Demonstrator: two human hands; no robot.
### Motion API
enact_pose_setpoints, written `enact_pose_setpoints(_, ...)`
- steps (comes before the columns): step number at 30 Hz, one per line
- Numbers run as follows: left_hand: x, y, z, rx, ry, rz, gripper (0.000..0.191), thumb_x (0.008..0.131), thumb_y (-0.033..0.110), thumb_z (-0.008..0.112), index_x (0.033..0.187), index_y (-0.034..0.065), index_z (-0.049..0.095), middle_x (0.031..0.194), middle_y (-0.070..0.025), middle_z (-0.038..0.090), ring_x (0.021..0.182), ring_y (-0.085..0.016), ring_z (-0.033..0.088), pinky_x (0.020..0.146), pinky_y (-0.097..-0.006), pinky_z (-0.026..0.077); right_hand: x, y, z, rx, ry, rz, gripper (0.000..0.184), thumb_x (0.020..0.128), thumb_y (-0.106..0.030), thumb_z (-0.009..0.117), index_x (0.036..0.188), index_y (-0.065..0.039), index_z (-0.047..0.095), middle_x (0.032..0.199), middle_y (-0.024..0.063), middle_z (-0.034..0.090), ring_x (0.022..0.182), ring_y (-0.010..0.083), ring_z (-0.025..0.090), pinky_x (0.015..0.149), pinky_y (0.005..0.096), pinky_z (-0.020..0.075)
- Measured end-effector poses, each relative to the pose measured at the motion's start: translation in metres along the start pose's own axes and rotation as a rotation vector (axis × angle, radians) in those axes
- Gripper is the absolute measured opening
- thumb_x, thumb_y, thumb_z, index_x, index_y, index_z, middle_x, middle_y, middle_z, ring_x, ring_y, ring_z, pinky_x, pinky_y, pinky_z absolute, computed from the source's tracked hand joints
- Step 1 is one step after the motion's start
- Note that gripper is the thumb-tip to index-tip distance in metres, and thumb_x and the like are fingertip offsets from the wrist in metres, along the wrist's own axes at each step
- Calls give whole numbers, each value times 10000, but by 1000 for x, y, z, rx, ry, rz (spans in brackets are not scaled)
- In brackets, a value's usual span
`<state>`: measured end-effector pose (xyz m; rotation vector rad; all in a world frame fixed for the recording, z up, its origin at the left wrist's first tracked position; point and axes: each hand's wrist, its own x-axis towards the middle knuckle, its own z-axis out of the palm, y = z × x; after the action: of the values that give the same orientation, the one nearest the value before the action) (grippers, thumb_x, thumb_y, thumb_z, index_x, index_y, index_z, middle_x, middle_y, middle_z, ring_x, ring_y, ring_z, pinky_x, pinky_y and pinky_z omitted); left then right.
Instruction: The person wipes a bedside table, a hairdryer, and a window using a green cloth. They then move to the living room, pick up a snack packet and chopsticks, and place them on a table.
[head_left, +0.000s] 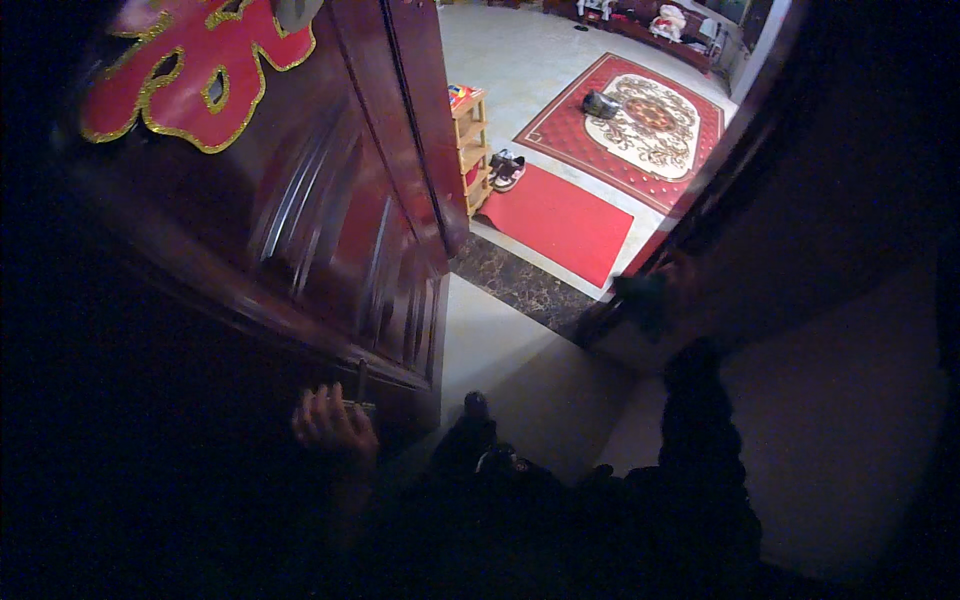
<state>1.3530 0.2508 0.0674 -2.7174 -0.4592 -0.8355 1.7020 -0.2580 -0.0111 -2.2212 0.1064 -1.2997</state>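
A dark red wooden door (337, 195) stands ajar at the left, with a red, gold-edged decoration (202, 82) on its upper part. My left hand (334, 420) is at the door's lower edge in the picture, fingers bent, beside a thin metal piece (360, 406) that may be part of a handle; whether it grips it is unclear. In deep shadow by the right side of the doorway, my right hand (679, 271) shows faintly, next to a dark greenish object (643, 294). Shadow hides its grip and what the object is.
A dark marbled threshold (525, 281) crosses the doorway. Beyond lie a plain red mat (562, 221) and a patterned rug (547, 112) bearing a dark object (600, 105). A wooden shelf rack (471, 146) and shoes (508, 171) stand just inside, left. My shoe (475, 405) is on the pale floor.
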Motion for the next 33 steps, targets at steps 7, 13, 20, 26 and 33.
enact_pose_setpoints(7,18,-12,41,2,-51,-42,124,871,111,609,968,59,665,954,-91,660,914,-263,615,931,-501,424,-148,-122,142,914,-1143,658,303,948,-212,587,1161,4,603,803,60,626,717,154,606,653,318,522)
enact_pose_setpoints(13,34,-8,53,34,169,-140,83,857,66,620,920,50,672,804,-85,667,722,-250,618,759,-429,461,-156,-214,255,1037,-1518,588,248,939,-129,612,1123,36,594,868,81,631,781,171,613,722,371,554)
enact_pose_setpoints(20,11,-8,68,355,28,-258,94,861,137,651,925,89,699,772,-79,678,684,-244,631,663,-412,463,-139,-342,320,990,-2174,136,262,927,-178,655,1098,19,630,883,80,667,772,162,619,700,337,531)
enact_pose_setpoints(26,-13,49,86,500,-87,-657,118,848,186,653,892,92,710,766,-81,684,687,-255,637,663,-419,475,-206,-355,394,1204,-2503,-605,208,902,-125,667,1050,20,654,875,75,673,759,155,637,700,331,544)
enact_pose_setpoints(33,38,105,93,685,-226,-957,126,826,199,650,865,96,711,777,-88,688,706,-272,644,688,-434,486,-191,-366,450,801,-3180,-597,235,887,-68,670,1104,10,627,869,65,657,728,130,625,707,327,566)
